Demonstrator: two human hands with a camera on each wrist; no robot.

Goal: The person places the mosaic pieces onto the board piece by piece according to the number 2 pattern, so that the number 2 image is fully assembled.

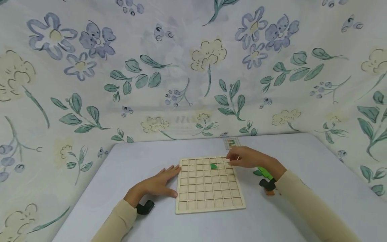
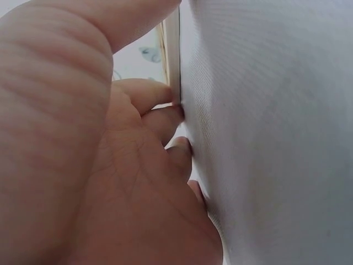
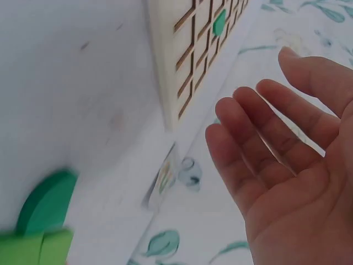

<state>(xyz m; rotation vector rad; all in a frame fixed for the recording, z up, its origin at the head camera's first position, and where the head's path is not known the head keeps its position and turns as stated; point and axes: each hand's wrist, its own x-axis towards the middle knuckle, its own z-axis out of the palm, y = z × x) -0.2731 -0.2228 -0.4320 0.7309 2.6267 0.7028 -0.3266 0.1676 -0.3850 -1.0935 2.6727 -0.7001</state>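
A pale wooden grid board [image 1: 209, 194] lies on the white table, its surface split into square cells. One small green piece [image 1: 213, 166], with a curved edge, sits in a cell near the far side. My left hand [image 1: 159, 183] rests along the board's left edge, fingers spread, thumb tip at the frame; the left wrist view shows its fingertips [image 2: 177, 113] right at the board's side. Over the far right corner hovers my right hand [image 1: 246, 157], its fingers loosely bent. In the right wrist view nothing lies in that palm [image 3: 300, 201].
Right of the board, partly under my right forearm, are bright green pieces [image 1: 265, 172], a dark green piece [image 1: 258, 172] and an orange piece [image 1: 270, 192]. A printed card [image 1: 231, 143] lies beyond the board. Flower-patterned cloth [image 1: 181, 67] hangs behind the table.
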